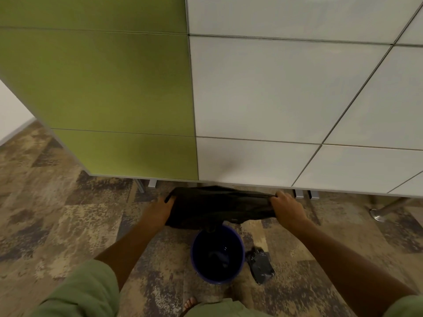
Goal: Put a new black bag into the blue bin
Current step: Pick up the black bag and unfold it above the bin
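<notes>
A black bag (219,207) hangs stretched between my two hands, above and just beyond the blue bin (217,255). My left hand (161,210) grips the bag's left edge and my right hand (286,208) grips its right edge. The bag's lower end droops to the bin's far rim. The round bin stands upright on the carpet between my arms, its inside dark with something bluish at the bottom.
A dark folded packet (261,266) lies on the carpet right of the bin. Green and white partition panels (251,99) rise close ahead on metal feet. A chrome post base (377,215) stands at the right. My bare foot (191,303) is near the bin.
</notes>
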### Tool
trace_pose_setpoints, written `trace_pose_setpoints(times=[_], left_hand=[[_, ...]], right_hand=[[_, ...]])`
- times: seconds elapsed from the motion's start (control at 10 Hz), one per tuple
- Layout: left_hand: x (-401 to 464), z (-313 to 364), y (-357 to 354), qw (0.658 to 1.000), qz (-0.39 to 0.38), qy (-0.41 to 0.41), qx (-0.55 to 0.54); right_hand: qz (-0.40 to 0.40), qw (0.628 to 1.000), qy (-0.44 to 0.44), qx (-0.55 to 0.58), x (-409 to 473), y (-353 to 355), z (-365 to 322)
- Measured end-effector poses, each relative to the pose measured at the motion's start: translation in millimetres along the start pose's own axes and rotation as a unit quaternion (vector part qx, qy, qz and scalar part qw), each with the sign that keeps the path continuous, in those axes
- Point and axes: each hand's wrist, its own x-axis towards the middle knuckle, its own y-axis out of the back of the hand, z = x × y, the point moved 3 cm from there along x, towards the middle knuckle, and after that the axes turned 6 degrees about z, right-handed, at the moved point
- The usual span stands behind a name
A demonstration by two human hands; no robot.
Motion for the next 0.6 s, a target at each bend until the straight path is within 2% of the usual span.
trace_pose_setpoints(times=[0.1, 0.2, 0.3, 0.5, 0.6], left_hand=[[-5.1, 3.9, -13.8, 0.996, -0.086, 0.014, -0.021], [-5.3, 4.3, -18.2, 0.991, -0.082, 0.048, -0.099], [-4.7, 2.5, -20.8, 0.989, -0.067, 0.047, -0.124], [-9.3, -2.0, -31.2, 0.985, -0.104, 0.059, -0.127], [-10.3, -7.4, -45.2, 0.983, -0.095, 0.064, -0.146]], right_hand=[[-0.062, 0.998, -0.017, -0.006, -2.7, -9.8, 0.7], [-0.093, 0.995, -0.018, -0.012, 0.2, -14.5, -1.3], [-0.104, 0.994, -0.02, 0.003, 3.5, -19.8, -3.8], [-0.116, 0.992, -0.035, 0.038, 0.7, -35.6, -8.8], [-0.142, 0.987, -0.044, 0.06, -5.2, -49.9, -14.7]])
